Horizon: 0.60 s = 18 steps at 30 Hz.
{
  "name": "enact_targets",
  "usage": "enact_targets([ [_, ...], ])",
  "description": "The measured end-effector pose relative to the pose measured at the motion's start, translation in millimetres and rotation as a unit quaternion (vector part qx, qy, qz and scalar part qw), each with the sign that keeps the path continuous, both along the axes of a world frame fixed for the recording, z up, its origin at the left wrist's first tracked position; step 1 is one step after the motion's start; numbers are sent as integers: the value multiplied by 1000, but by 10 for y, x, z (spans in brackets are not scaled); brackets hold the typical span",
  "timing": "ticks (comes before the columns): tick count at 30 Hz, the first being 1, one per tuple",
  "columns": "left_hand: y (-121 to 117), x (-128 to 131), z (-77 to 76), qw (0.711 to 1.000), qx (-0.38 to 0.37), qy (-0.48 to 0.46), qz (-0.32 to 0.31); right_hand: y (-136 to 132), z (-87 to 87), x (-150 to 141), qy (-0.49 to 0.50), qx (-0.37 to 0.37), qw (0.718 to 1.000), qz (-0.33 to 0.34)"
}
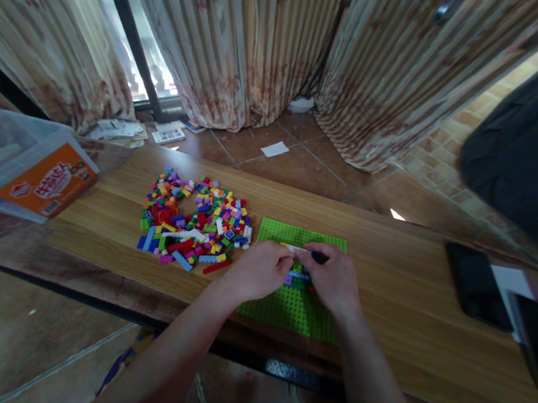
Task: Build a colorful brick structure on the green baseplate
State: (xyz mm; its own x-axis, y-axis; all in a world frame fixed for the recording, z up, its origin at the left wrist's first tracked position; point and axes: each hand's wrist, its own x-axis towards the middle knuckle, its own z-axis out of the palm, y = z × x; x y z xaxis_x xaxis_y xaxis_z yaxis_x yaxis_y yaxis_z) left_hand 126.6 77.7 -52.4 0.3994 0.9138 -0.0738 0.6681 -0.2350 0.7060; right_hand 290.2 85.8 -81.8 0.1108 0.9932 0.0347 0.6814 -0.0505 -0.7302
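A green studded baseplate (312,319) lies on the wooden table, with both hands close together over its middle. My left hand (263,269) is closed, thumb and fingertips at the left end of a white brick (295,248). From the other side my right hand (332,277) has its bent fingers closed at the same brick's right end. A bit of yellow shows beside the white. Just nearer to me, light blue and purple bricks (296,278) sit on the plate, partly covered by the fingers. A dark blue piece (320,257) shows by my right fingers.
Loose coloured bricks (196,217) are heaped left of the plate. A clear plastic box (6,162) with an orange label stands at the table's left end. Two dark phones (476,283) and white paper (512,285) lie at the right. Curtains (252,44) hang behind the table.
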Motion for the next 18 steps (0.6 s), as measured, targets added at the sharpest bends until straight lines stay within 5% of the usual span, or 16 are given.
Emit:
enact_targets([
  [10, 5, -45, -1, 999, 17, -27, 12, 19, -14, 38, 64, -10, 998, -1],
  [18, 155, -377, -17, 973, 83, -127, 172, 56, 83, 202, 251, 11, 962, -103],
])
